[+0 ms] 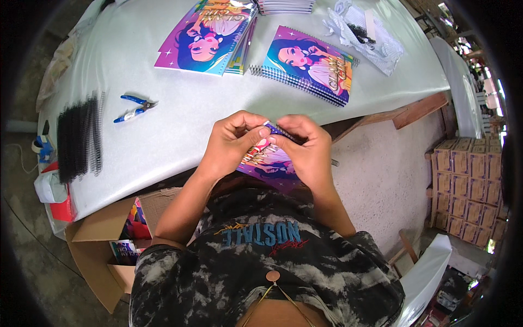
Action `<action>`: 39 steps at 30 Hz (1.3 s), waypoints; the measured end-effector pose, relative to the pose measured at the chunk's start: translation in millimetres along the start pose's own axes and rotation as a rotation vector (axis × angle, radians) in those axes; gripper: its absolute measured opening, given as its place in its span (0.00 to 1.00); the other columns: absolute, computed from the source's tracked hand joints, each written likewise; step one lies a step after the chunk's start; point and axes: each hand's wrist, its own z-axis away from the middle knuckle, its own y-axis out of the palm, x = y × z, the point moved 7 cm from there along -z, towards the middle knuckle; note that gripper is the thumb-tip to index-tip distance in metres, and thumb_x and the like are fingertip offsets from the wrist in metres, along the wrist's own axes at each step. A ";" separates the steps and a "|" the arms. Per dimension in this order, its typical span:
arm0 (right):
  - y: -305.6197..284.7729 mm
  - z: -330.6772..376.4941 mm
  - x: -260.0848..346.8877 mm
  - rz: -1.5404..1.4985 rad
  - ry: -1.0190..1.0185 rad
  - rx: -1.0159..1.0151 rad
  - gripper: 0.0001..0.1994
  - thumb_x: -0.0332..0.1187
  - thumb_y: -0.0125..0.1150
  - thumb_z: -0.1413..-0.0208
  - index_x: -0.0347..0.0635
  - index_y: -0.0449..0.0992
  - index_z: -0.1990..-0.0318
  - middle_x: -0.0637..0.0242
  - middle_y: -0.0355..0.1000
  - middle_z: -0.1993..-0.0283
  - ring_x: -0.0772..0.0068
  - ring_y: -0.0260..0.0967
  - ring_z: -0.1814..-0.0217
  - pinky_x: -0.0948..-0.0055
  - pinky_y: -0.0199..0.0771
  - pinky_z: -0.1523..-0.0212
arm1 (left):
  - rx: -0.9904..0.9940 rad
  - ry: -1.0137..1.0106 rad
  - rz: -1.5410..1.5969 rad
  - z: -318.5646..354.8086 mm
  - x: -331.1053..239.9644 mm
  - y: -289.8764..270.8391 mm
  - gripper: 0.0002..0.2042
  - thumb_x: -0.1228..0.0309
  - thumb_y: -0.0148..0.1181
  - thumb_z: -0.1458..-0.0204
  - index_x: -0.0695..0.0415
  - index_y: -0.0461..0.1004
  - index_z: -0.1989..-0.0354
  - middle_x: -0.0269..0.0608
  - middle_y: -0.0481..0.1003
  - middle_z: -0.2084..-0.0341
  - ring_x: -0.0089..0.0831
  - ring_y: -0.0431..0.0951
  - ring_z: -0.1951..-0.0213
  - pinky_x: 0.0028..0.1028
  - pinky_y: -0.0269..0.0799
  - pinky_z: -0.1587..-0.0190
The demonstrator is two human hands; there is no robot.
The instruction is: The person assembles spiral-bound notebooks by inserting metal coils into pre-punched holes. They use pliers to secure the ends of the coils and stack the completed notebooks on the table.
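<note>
Close to my body, at the table's near edge, I hold a purple notebook [278,168] with an illustrated cover. My left hand [231,143] pinches its upper left corner between thumb and fingers. The fingers of my right hand [309,152] are closed on the edge beside it, where a dark spiral coil [286,132] runs along the pages. Both thumbs nearly meet at that corner. A short bit of coil [335,162] pokes out past my right hand. My hands cover much of the bound edge.
On the white-covered table [180,120] lie blue-handled cutters [136,108], a bundle of black coils [80,136], spiral-bound notebooks [308,65], a stack of covers [204,38] and crumpled wrapping [381,46]. An open carton [98,226] stands at lower left, with stacked boxes [466,188] at right.
</note>
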 end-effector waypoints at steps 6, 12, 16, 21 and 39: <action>-2.3 0.0 4.6 0.179 0.071 0.253 0.11 0.33 0.57 0.47 0.33 0.72 0.62 0.55 0.71 0.74 0.77 0.69 0.74 0.74 0.66 0.73 | 0.057 0.016 -0.013 3.4 -2.3 3.9 0.07 0.78 0.56 0.49 0.64 0.72 0.62 0.37 0.75 0.70 0.18 0.73 0.67 0.19 0.70 0.63; 10.0 5.5 14.7 0.251 0.002 0.505 0.20 0.34 0.59 0.48 0.35 0.65 0.51 0.51 0.71 0.69 0.68 0.72 0.66 0.71 0.67 0.65 | 0.130 0.032 -0.033 4.3 -2.0 12.0 0.06 0.79 0.56 0.49 0.65 0.72 0.63 0.37 0.75 0.69 0.18 0.72 0.66 0.19 0.69 0.62; -13.7 0.0 6.6 0.009 0.051 0.196 0.14 0.29 0.61 0.51 0.33 0.69 0.57 0.58 0.73 0.69 0.75 0.71 0.66 0.75 0.68 0.65 | 0.054 -0.035 0.017 -0.4 -2.8 6.7 0.06 0.78 0.55 0.49 0.65 0.72 0.63 0.38 0.75 0.68 0.19 0.73 0.66 0.19 0.70 0.63; -20.6 3.8 17.4 0.025 -0.020 0.030 0.06 0.25 0.60 0.51 0.33 0.73 0.66 0.63 0.74 0.71 0.83 0.67 0.70 0.80 0.67 0.68 | -0.011 -0.089 0.114 -3.3 -1.4 4.5 0.07 0.77 0.55 0.48 0.66 0.72 0.62 0.39 0.75 0.68 0.19 0.73 0.66 0.20 0.70 0.62; -19.1 13.7 18.6 0.119 -0.124 0.031 0.07 0.28 0.64 0.56 0.36 0.75 0.69 0.56 0.73 0.72 0.63 0.72 0.71 0.72 0.69 0.69 | 0.283 -0.186 -0.039 -16.8 -4.6 15.6 0.07 0.81 0.58 0.55 0.62 0.73 0.65 0.33 0.73 0.73 0.18 0.71 0.71 0.19 0.69 0.66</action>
